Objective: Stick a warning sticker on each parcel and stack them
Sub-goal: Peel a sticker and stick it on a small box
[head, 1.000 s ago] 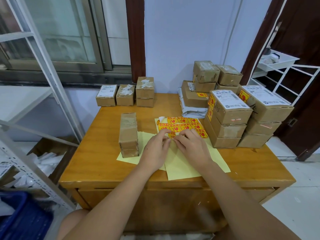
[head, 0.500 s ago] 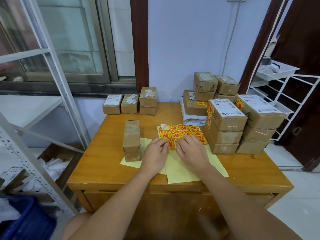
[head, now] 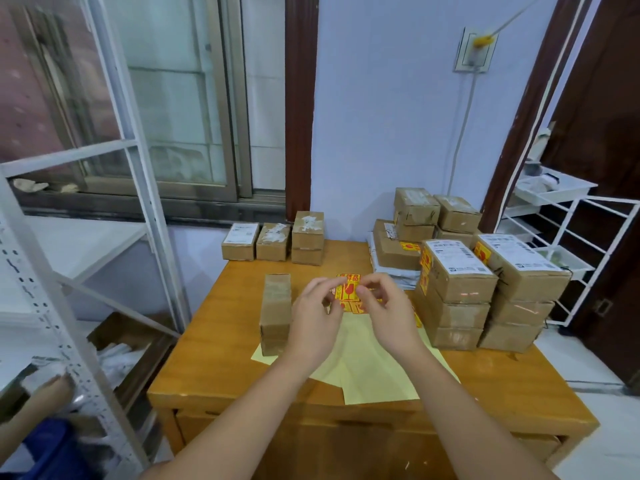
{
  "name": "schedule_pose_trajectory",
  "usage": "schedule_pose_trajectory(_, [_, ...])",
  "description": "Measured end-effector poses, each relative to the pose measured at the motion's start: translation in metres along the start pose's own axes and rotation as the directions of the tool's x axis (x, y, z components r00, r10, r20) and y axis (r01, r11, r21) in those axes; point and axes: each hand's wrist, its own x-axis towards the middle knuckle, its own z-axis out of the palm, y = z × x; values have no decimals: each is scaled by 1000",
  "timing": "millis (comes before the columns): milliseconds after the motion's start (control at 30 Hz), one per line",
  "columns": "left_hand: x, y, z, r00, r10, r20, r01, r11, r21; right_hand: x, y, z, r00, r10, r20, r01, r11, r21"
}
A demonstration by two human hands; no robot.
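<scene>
Hands raised over the table (head: 214, 358): left hand (head: 313, 317) and right hand (head: 388, 311) pinch 1 sticker (head: 348, 288) between fingertips, above the sticker sheet (head: 356, 308). An unstickered parcel (head: 276, 311) stands just left of the hands; stickered parcels (head: 457, 289) are stacked at right.

So, the count. One wooden table (head: 214, 362). Two bare hands, a left hand (head: 313, 327) and a right hand (head: 391, 320), and between their fingers one yellow-and-red warning sticker (head: 348, 288). One tall taped brown cardboard parcel (head: 275, 313) sits alone just left of the hands. Along the back-left edge there are four small brown cardboard boxes (head: 273, 241), two of them stacked. The big pile of brown parcels on the right (head: 460, 282) shows roughly eleven; some are hidden so I can't tell exactly. Pale yellow backing sheets (head: 377, 372): looks like two, overlapping. One white wire rack (head: 588, 244) far right.
</scene>
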Motion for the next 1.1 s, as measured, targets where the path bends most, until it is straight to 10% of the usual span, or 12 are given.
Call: schedule_pose_trajectory(1100, [47, -92, -102, 955, -281, 100, 228, 905, 359, 69, -23, 123, 957, 173, 234, -139, 978, -155])
